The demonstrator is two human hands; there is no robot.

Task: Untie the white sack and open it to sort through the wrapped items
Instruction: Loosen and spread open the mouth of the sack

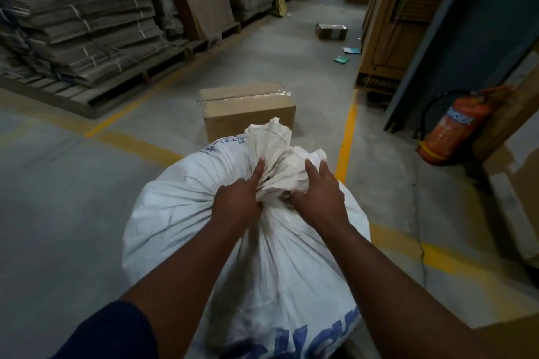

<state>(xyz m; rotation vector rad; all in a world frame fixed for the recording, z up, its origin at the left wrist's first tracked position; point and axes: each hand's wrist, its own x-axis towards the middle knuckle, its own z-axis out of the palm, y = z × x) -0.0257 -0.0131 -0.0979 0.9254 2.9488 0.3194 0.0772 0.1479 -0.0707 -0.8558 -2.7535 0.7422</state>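
White sack (204, 198) fills the lower centre of the frame, bulging and full, standing on the concrete floor (73, 198) with blue printing along its bottom edge and faint lettering near its top. Its mouth is gathered into a tight, twisted neck (272, 189), and the loose fabric above the tie flares toward the middle of the frame. The left hand (237, 202) closes around the neck just below the bunch, its index finger (259, 167) stretched up along the gathered cloth. The right hand (319, 197) clutches the crumpled fabric on the other side, fingers curled into it. Both grips are closed on the sack's neck. By the look of it, the task is at its very start: the neck is bound shut, whatever tie holds it is hidden between the hands, and no wrapped items show. Untying, spreading the mouth and sorting all remain to be done. A taped cardboard box (248, 109) sits just beyond the sack, and an orange fire extinguisher (455, 128) leans at the right edge.
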